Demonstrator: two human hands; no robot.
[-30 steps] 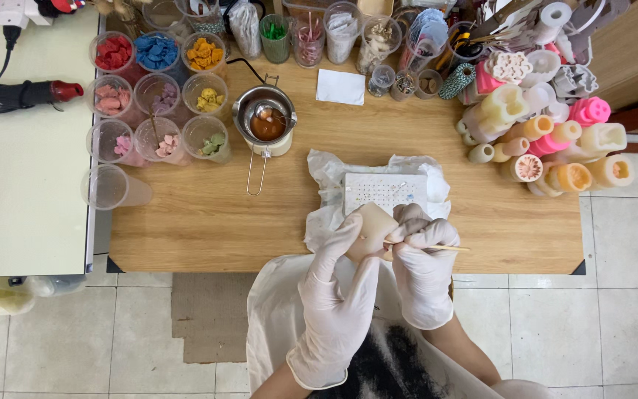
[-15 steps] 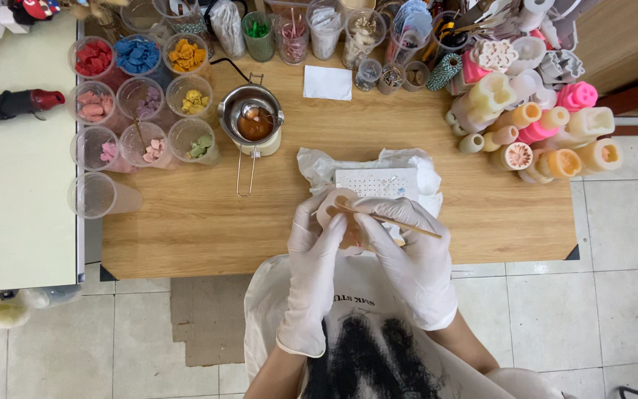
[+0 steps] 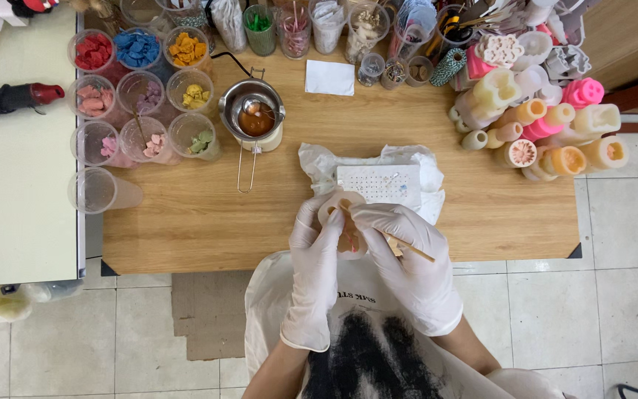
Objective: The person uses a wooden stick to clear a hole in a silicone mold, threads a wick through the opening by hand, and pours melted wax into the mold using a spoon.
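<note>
1. Here, nearest to us, we are wearing white gloves on both hands: our left hand (image 3: 317,244) is cupping and grasping a pale, rounded silicone mould (image 3: 340,209) from its left side, above the near edge of the light wooden table (image 3: 186,222).
2. Our right hand (image 3: 400,240) is pinching a thin wooden stick (image 3: 412,250); its long axis is running from lower right up toward the upper left, with the far tip pointing into the mould and the free end sticking out past our fingers.
3. We are judging that the step in hand is working the stick into or across the mould's opening; the next move is likely calling for a steady left-hand hold while the stick is being guided finely.
4. Just beyond the mould, a white perforated rectangular plate (image 3: 378,183) is lying on a crumpled white plastic bag (image 3: 319,159).
5. Farther back, a small metal melting pot with brownish liquid (image 3: 254,117) is standing, with clear plastic cups of coloured wax chips (image 3: 138,52) to its left.
6. To the far right, a pile of pink, cream and orange moulds (image 3: 548,125) is lying.
</note>
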